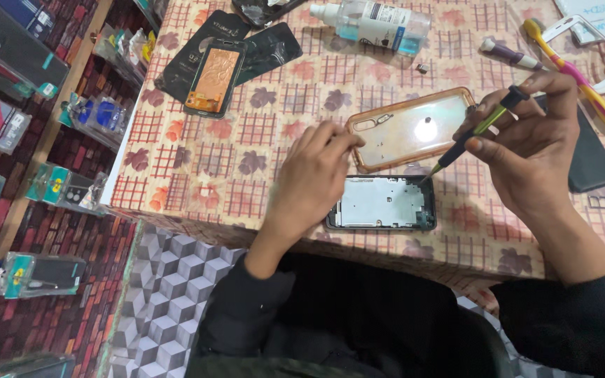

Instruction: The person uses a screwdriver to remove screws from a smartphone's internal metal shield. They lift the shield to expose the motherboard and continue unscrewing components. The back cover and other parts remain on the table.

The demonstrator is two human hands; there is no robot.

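An opened phone frame with a bare metal inside lies near the table's front edge. My left hand rests on its left end, fingers curled and pressing it down. My right hand grips a thin green-and-black screwdriver, its tip touching the frame's upper right corner. Just behind the frame lies a clear, orange-tinted phone case, shiny from a light reflection.
A patterned cloth covers the table. Further back lie a phone with a copper-coloured back, dark phone panels, a spray bottle, yellow-and-pink scissors, a purple tool and a black phone. Packaged cases hang at the left.
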